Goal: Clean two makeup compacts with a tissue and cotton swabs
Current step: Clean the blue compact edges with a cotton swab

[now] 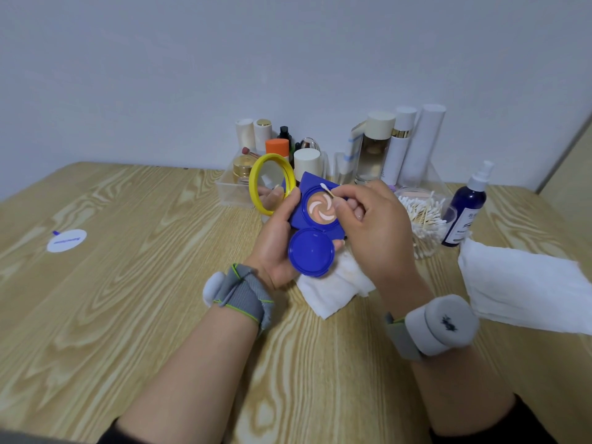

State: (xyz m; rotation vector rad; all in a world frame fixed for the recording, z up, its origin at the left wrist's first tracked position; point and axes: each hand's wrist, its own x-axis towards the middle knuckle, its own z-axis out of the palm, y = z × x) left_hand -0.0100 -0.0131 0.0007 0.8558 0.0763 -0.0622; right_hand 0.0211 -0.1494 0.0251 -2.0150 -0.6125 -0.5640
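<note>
Two bare hands meet above a wood-grain table; the left hand is wrapped around a blue compact, thumb along its near left edge, fingers hidden behind it; the right hand pinches a cotton swab between thumb and fingertips, its white tip resting at the far rim of the round pan of swirled beige and pale powder. The compact's round blue inner lid hangs open toward the wrists, glossy and smooth; the yellow-rimmed mirror lid stands up on the far left of the grip, partly masking a clear acrylic organiser behind it. Beneath the held compact, a crumpled white tissue lies on the table, faintly stained; the right hand covers part of it. Just right of the swab hand stands a clear round tub of cotton swabs, wooden-stemmed; beyond that, a dark blue spray bottle with a white nozzle. Right of the right wrist lies a flat, soft, folded white cloth or tissue. Behind the grip, against the wall, cylindrical bottles and jars crowd together, white, cream and gold. Far left of the grip lies a round white sticker. Both wrists wear grey bands.
</note>
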